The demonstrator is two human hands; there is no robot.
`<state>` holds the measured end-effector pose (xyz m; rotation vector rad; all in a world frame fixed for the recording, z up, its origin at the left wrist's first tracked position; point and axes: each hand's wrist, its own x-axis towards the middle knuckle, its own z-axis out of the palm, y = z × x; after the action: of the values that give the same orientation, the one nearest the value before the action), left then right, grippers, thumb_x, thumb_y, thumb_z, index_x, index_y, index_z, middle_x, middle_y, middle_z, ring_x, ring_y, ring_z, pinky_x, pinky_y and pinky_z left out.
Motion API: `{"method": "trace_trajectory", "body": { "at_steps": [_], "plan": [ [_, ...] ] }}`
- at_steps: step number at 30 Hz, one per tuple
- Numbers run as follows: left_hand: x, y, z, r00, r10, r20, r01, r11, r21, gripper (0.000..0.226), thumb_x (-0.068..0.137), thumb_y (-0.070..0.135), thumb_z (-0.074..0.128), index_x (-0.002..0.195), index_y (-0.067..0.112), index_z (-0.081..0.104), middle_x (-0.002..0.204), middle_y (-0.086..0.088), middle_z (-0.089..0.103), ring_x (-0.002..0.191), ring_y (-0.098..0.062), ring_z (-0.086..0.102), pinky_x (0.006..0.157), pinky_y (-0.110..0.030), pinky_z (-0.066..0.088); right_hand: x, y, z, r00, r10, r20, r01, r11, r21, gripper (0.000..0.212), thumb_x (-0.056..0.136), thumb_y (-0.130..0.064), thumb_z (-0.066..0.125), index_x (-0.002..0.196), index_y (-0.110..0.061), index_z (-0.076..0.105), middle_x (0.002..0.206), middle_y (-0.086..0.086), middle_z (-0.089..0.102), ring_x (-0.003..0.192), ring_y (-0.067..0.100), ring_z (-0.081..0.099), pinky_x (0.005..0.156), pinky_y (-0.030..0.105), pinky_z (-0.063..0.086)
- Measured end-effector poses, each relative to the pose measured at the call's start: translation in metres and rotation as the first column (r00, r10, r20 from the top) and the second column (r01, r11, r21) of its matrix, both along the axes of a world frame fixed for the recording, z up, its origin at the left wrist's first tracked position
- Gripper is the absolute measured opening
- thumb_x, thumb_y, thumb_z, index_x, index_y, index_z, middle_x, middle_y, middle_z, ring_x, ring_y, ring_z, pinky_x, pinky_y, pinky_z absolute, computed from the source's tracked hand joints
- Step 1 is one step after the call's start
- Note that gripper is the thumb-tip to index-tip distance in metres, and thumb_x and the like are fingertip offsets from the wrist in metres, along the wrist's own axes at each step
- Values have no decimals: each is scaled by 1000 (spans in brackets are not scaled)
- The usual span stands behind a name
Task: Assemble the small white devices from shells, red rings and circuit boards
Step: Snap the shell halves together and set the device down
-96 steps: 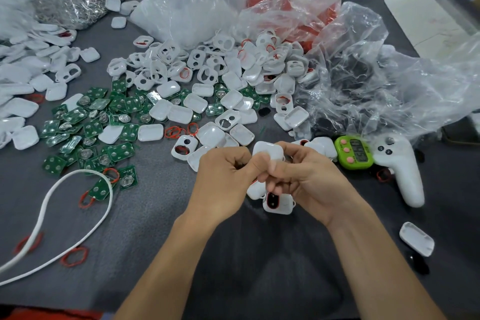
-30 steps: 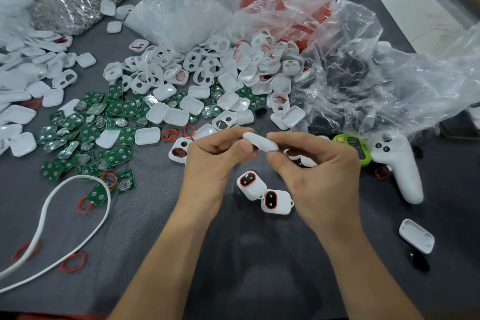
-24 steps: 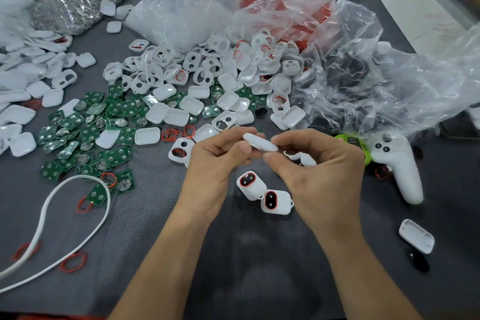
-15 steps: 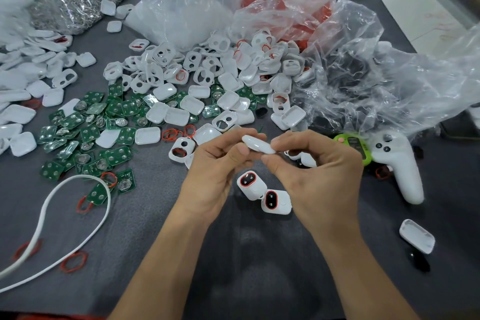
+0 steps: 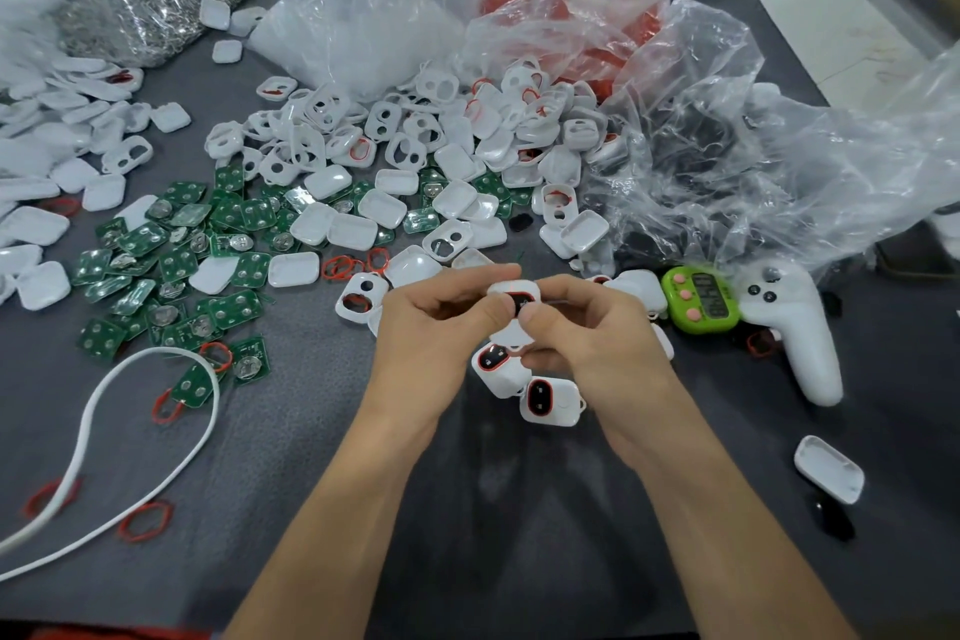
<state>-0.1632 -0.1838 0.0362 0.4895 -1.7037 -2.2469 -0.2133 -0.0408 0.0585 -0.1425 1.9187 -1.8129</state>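
Though half covered, device (image 5: 515, 290) pinched between left hand (image 5: 431, 335) and right hand (image 5: 597, 338), contents of bags (image 5: 701, 146) unclear, grey table (image 5: 519, 509) beneath.

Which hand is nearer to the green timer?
Right. The right hand is close beside the timer, on its left in the picture. The left hand is farther away, on the other side of the device that both hands pinch.

I get soft, even light on the dark grey desk (image 5: 519, 561), faint shadows near centre, white glare on the crumpled clear plastic bags (image 5: 831, 182) far right; corners bow and blur.
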Motion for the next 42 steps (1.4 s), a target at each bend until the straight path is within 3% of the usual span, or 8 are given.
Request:
{"method": "trace_trajectory", "body": {
  "at_steps": [4, 7, 15, 21, 26, 31, 35, 42],
  "plan": [
    [1, -3, 1, 996, -94, 12, 94, 996, -8, 36, 87, -1, 65, 102, 27, 83, 105, -2, 80, 100, -9, 73, 82, -15, 53, -3, 1, 4, 996, -34, 83, 35, 999, -9, 16, 95, -5, 66, 86, -12, 77, 87, 13, 77, 77, 28, 71, 76, 43, 62],
    [3, -4, 2, 994, -106, 12, 106, 994, -33, 28, 84, 7, 70, 101, 25, 83, 105, -4, 80, 99, -12, 74, 83, -18, 55, -2, 1, 5, 988, -79, 136, 82, 996, -21, 23, 93, -1, 66, 76, -11, 77, 78, 13, 77, 69, 26, 71, 67, 38, 62],
    [3, 5, 7, 997, -61, 53, 63, 997, -34, 31, 77, 10, 68, 97, 28, 84, 99, -7, 80, 93, -18, 71, 83, -30, 58, -1, -1, 0, 982, -135, 134, 143, 988, -52, 11, 94, 1, 66, 94, -1, 77, 86, 18, 78, 74, 29, 75, 69, 37, 64],
    [0, 15, 7, 989, 58, 137, -59, 998, 0, 23, 69, 12, 71, 85, 22, 85, 84, -5, 80, 77, -13, 72, 69, -26, 57, -4, 2, 0, 997, -35, 62, 36, 999, -23, 14, 94, 0, 65, 98, -6, 78, 88, 14, 77, 80, 28, 70, 80, 44, 62],
    [-1, 14, 7, 983, 107, 152, -116, 992, 46, 17, 62, 17, 81, 78, 20, 84, 75, -6, 78, 67, -11, 69, 61, -21, 55, 1, -1, -2, 1000, 30, -10, -29, 999, 42, 24, 88, 6, 65, 95, -14, 78, 82, 4, 77, 72, 20, 70, 72, 33, 59],
    [1, 10, 6, 987, 19, 156, -24, 999, 27, 34, 59, 35, 79, 90, 22, 84, 85, -4, 79, 78, -13, 69, 73, -25, 57, -1, -1, -2, 1000, 22, 14, -22, 1000, 19, 22, 87, 7, 65, 96, -11, 74, 78, 3, 75, 69, 17, 73, 64, 22, 57],
    [1, 13, 7, 986, 21, 166, -19, 1000, -17, 17, 71, 22, 79, 87, 23, 83, 81, -3, 78, 71, -11, 67, 64, -21, 55, 0, 0, -2, 995, 56, -82, -50, 996, 78, 26, 87, 3, 64, 92, -20, 76, 80, 5, 77, 72, 19, 72, 69, 30, 59],
    [-4, 15, 6, 977, 109, 181, -100, 993, -59, 16, 63, 11, 75, 76, 16, 82, 70, -6, 76, 60, -11, 66, 55, -21, 53, 6, -2, -2, 969, 90, -229, -46, 981, 187, 27, 83, -3, 67, 94, -26, 77, 79, -4, 78, 74, 13, 74, 69, 28, 58]
  ]
}}
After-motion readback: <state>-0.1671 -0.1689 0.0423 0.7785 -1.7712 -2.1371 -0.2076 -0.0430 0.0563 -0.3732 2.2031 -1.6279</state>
